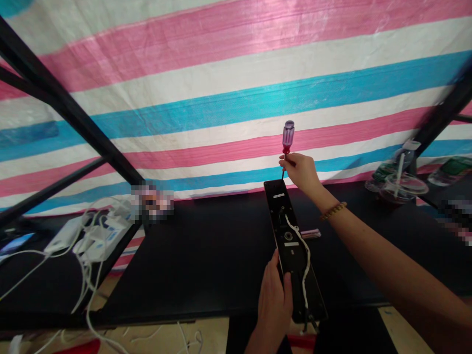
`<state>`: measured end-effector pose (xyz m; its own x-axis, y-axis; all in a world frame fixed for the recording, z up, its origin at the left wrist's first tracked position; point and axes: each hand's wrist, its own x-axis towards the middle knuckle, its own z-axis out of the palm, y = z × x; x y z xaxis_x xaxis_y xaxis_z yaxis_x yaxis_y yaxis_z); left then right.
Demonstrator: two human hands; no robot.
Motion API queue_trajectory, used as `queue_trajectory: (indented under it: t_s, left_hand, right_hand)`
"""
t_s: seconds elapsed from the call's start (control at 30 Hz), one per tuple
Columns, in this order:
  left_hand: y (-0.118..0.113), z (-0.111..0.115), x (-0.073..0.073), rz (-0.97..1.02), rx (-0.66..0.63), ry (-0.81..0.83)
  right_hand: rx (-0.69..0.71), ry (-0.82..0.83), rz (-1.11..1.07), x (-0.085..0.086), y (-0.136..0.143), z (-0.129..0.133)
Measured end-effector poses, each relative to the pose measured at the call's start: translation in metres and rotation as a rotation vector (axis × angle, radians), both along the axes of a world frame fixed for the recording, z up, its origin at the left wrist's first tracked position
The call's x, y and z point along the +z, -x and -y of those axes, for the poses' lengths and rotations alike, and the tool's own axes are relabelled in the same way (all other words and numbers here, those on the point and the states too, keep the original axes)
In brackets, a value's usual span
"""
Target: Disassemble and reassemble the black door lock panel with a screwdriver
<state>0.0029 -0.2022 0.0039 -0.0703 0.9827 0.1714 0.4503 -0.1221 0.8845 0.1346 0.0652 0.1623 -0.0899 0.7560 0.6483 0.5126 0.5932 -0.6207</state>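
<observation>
A long black panel lies on the black table, its far end near the striped sheet and its near end at the table's front edge. A white cable runs along its face. My left hand grips the panel's left side near the front. My right hand pinches the shaft of a screwdriver with a clear purple handle and red collar. The screwdriver stands upright, its tip at the far end of the panel. A small pink-and-white object lies right of the panel.
White cables and a power strip lie at the left. A plastic cup and bottles stand at the back right. Black metal bars slope down on the left, and a striped sheet hangs behind the table.
</observation>
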Motion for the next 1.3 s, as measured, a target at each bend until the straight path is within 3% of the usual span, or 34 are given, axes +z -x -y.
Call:
queue_trajectory:
  t_s: [0.17,0.43,0.6,0.83,1.0,1.1,1.3]
  left_hand:
    - [0.001,0.0,0.001,-0.019,-0.011,0.022]
    - [0.001,0.0,0.003,-0.003,-0.021,0.026]
    - [0.001,-0.002,0.0,0.028,-0.04,0.062]
    - [0.001,-0.002,0.005,0.059,-0.051,0.137]
    - [0.0,-0.002,0.008,0.054,-0.05,0.139]
    - [0.001,-0.002,0.008,0.068,-0.058,0.135]
    - [0.001,-0.003,0.007,0.07,-0.053,0.122]
  right_hand:
    - [0.113,0.046,0.035,0.004,-0.002,0.001]
    - [0.038,0.097,-0.224,-0.003,0.0,-0.006]
    - [0.178,0.168,-0.277,0.001,-0.004,-0.009]
    - [0.015,0.11,-0.182,0.006,0.0,-0.008]
    - [0.095,0.141,-0.385,0.001,0.001,-0.012]
    - [0.148,0.147,-0.348,0.0,0.0,-0.014]
    - [0.018,0.089,-0.238,0.006,0.002,-0.009]
